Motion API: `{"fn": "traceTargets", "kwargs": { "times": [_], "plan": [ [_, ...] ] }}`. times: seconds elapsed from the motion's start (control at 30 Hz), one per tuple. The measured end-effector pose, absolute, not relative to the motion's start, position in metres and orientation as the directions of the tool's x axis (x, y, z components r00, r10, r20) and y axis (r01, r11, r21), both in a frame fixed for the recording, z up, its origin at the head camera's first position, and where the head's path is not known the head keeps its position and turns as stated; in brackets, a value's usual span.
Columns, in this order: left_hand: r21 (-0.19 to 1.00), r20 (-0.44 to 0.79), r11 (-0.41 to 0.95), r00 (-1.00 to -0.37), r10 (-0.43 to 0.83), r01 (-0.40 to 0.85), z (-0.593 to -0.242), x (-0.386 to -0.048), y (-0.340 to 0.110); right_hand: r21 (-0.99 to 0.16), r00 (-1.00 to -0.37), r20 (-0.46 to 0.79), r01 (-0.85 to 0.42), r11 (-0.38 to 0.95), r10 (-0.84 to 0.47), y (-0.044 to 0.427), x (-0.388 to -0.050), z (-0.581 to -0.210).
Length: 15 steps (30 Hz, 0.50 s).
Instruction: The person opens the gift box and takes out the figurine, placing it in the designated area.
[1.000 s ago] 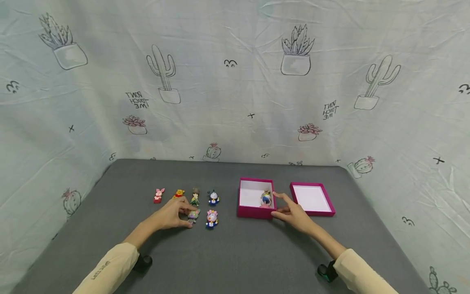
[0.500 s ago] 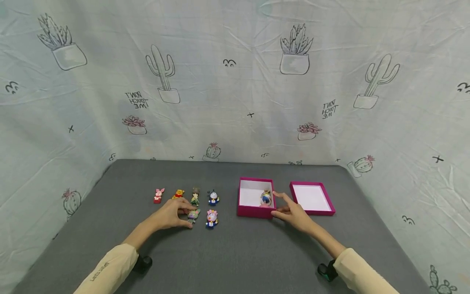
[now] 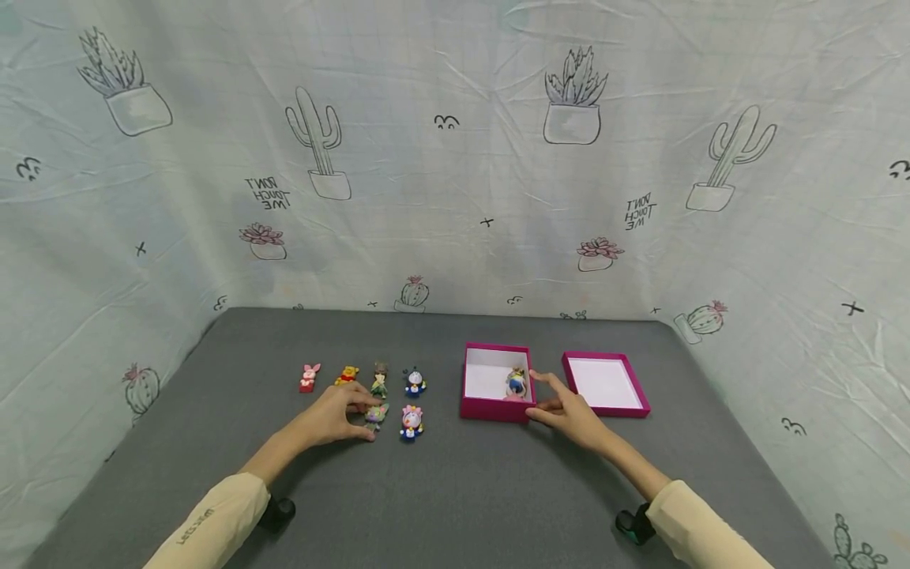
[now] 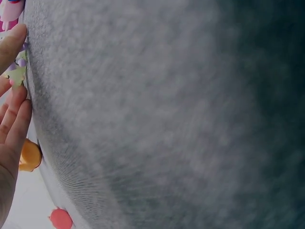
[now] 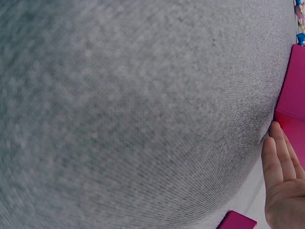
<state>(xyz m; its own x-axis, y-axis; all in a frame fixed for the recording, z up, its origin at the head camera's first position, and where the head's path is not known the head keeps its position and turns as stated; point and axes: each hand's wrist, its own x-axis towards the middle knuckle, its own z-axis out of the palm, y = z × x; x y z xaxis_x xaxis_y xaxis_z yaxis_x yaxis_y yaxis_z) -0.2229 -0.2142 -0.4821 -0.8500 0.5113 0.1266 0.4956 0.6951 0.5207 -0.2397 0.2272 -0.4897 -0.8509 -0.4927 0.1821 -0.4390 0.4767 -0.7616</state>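
In the head view my left hand (image 3: 334,415) holds a small green-and-purple figurine (image 3: 376,414) lying on the grey table, fingers at its head end and thumb at its feet. The left wrist view shows the figurine (image 4: 16,74) between thumb and fingertips, partly hidden. My right hand (image 3: 569,415) rests against the right side of a magenta box (image 3: 494,409) with white lining. Its fingers are fairly straight in the right wrist view, touching the box wall (image 5: 293,93). Inside the box, at its right, lies a blue-and-yellow figurine (image 3: 515,384), with something pink beside it.
Around my left hand lie a pink piglet figurine (image 3: 309,378), a yellow bear figurine (image 3: 347,374), a green-clothed figurine (image 3: 379,381), a blue-and-white figurine (image 3: 415,383) and a pink-and-blue figurine (image 3: 411,423). A magenta box lid (image 3: 604,383) lies at the right. A printed cloth hangs behind.
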Motion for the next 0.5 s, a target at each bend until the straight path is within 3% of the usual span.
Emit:
{"fn": "traceTargets", "kwargs": {
  "times": [0.5],
  "plan": [
    [0.547, 0.146, 0.69, -0.865, 0.479, 0.474, -0.4812, -0.2209, -0.2183, -0.757, -0.851, 0.188, -0.444, 0.48, -0.49, 0.2271, -0.2388, -0.4892]
  ]
}}
